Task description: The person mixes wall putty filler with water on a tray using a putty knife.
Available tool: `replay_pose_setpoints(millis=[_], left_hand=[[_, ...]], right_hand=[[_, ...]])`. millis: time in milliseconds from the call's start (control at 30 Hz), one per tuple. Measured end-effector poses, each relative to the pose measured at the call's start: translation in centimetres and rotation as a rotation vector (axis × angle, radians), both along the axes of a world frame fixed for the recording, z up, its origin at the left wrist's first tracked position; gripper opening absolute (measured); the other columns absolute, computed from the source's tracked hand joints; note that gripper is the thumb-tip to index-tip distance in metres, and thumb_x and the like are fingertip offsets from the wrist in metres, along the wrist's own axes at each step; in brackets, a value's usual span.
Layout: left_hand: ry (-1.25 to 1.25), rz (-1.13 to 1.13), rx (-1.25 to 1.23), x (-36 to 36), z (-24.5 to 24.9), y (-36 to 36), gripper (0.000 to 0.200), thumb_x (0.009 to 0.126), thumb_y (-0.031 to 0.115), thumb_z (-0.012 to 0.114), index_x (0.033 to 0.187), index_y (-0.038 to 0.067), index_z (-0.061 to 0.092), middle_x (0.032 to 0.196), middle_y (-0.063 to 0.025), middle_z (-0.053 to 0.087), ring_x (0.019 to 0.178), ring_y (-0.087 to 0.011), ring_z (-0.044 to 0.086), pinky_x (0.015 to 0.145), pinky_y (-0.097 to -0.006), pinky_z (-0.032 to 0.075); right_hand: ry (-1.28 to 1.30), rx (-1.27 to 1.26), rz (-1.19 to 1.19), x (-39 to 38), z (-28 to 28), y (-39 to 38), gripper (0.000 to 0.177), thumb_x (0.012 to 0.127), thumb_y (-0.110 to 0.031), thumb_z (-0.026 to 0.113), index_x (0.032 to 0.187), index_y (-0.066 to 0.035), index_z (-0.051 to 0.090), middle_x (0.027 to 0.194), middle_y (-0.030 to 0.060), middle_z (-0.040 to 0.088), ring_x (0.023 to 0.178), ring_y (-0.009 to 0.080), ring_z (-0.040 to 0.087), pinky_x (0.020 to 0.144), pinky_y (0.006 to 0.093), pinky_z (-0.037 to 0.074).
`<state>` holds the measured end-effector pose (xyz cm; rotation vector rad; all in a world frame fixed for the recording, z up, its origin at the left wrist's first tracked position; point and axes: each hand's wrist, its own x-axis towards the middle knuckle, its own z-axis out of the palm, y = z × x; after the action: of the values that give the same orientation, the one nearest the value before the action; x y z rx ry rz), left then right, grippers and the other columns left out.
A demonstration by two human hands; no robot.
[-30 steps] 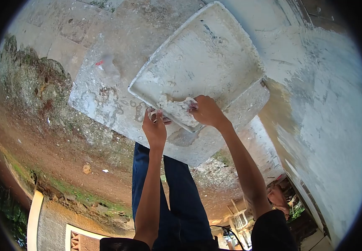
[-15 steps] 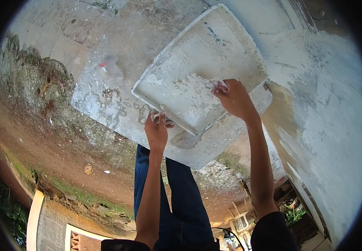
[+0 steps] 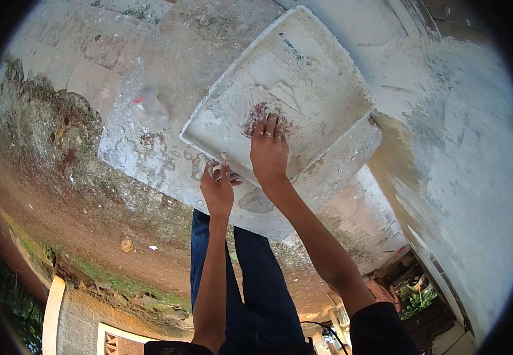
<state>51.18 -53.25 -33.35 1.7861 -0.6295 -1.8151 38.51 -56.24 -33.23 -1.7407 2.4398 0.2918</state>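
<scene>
A shallow whitish tray (image 3: 232, 67) holds wet white paste (image 3: 309, 94) spread over its floor. My right hand (image 3: 269, 145) reaches into the tray, its fingers pressed over a flat reddish scraper (image 3: 255, 115) smeared with paste. A ridge of paste lies just beyond the scraper. Beside the tray's near edge, my left hand (image 3: 217, 186) is closed, with curled, paste-coated fingers. What it holds, if anything, I cannot make out.
The tray rests on a stained slab (image 3: 132, 145). A clear plastic piece with a red mark (image 3: 153, 107) lies to the left. A white-smeared wall (image 3: 457, 148) rises at right. Below the slab, my legs (image 3: 262, 272) stand above brown soil (image 3: 108, 225).
My right hand has moved left across the tray with the scraper, and now lies flatter over it. My left hand has stayed almost in place by the tray's edge.
</scene>
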Motion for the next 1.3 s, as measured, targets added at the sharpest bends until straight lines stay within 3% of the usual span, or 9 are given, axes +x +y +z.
replay_pose_setpoints(millis=[233,367,433,500,533,700,767,1133,1300], left_hand=[[-0.014,0.018,0.005,-0.2,-0.1,0.1,0.028,0.097,0.016,0.053,0.109,-0.008,0.046,0.076,-0.0128,0.06,0.061,-0.0184,0.065,0.051,-0.0292,0.056],[0.001,-0.002,-0.021,-0.1,-0.3,0.1,0.027,0.097,0.015,0.053,0.11,-0.008,0.046,0.076,-0.013,0.06,0.061,-0.018,0.065,0.052,-0.0288,0.057],[0.006,-0.009,-0.03,-0.1,-0.3,0.0,0.027,0.097,0.015,0.053,0.11,-0.008,0.046,0.076,-0.0132,0.06,0.062,-0.018,0.065,0.052,-0.0286,0.057],[-0.001,-0.015,-0.019,0.0,-0.2,0.0,0.022,0.098,0.015,0.051,0.106,-0.005,0.049,0.08,-0.0126,0.063,0.066,-0.0205,0.067,0.054,-0.0294,0.058],[-0.004,-0.014,-0.016,0.1,-0.2,0.0,0.022,0.098,0.015,0.051,0.106,-0.005,0.049,0.08,-0.0126,0.063,0.066,-0.0205,0.067,0.054,-0.0294,0.058],[-0.006,-0.013,-0.019,-0.1,-0.4,0.2,0.019,0.098,0.015,0.051,0.101,-0.003,0.048,0.08,-0.0129,0.061,0.065,-0.0199,0.067,0.053,-0.0294,0.058],[-0.014,-0.009,-0.027,-0.3,-0.4,0.3,0.019,0.098,0.015,0.051,0.101,-0.003,0.048,0.079,-0.0128,0.061,0.065,-0.0197,0.067,0.053,-0.0292,0.058],[-0.043,-0.021,-0.048,-0.4,0.0,0.1,0.021,0.098,0.016,0.051,0.102,-0.005,0.048,0.079,-0.0121,0.06,0.065,-0.0201,0.067,0.053,-0.0292,0.059],[-0.023,-0.02,-0.04,-0.4,-0.2,0.1,0.022,0.097,0.016,0.051,0.104,-0.005,0.048,0.08,-0.0125,0.06,0.065,-0.0202,0.067,0.054,-0.0292,0.059]], right_hand=[[0.026,0.131,0.157,1.3,0.2,3.1,0.037,0.081,-0.011,0.057,0.113,0.007,0.058,0.126,0.0275,0.054,0.107,0.0384,0.06,0.095,0.0392,0.048],[-0.054,0.068,0.192,-0.7,2.4,3.1,0.035,0.079,-0.007,0.057,0.112,0.003,0.059,0.122,0.0241,0.058,0.105,0.0361,0.062,0.09,0.0404,0.051],[-0.375,0.076,-0.004,-2.9,6.3,1.3,0.034,0.078,-0.005,0.057,0.111,0.0,0.061,0.111,0.0208,0.063,0.096,0.0311,0.065,0.079,0.0405,0.054],[-0.468,0.138,-0.192,-5.7,9.1,-0.7,0.034,0.079,-0.004,0.057,0.112,-0.006,0.062,0.084,0.0196,0.067,0.077,0.0373,0.065,0.07,0.0457,0.052],[-0.499,-0.004,-0.237,-6.8,9.7,-1.3,0.03,0.081,-0.004,0.056,0.11,-0.005,0.064,0.077,0.0204,0.066,0.073,0.0392,0.064,0.069,0.0465,0.051],[-0.375,-0.063,-0.182,-11.0,8.6,-5.4,0.025,0.082,-0.006,0.056,0.104,-0.007,0.068,0.075,0.0192,0.066,0.072,0.0366,0.066,0.068,0.0451,0.052],[-0.256,-0.01,-0.008,-10.9,6.9,-6.2,0.023,0.08,-0.007,0.057,0.1,-0.008,0.069,0.073,0.018,0.066,0.071,0.0347,0.066,0.066,0.0438,0.053],[-0.296,0.23,-0.021,-5.6,6.2,-3.0,0.024,0.078,-0.005,0.057,0.099,-0.008,0.067,0.077,0.0166,0.067,0.074,0.0339,0.067,0.066,0.048,0.052],[-0.377,0.161,-0.006,-5.1,5.9,-1.4,0.023,0.076,-0.004,0.058,0.096,-0.007,0.068,0.075,0.0176,0.067,0.072,0.0353,0.066,0.065,0.0475,0.052]])
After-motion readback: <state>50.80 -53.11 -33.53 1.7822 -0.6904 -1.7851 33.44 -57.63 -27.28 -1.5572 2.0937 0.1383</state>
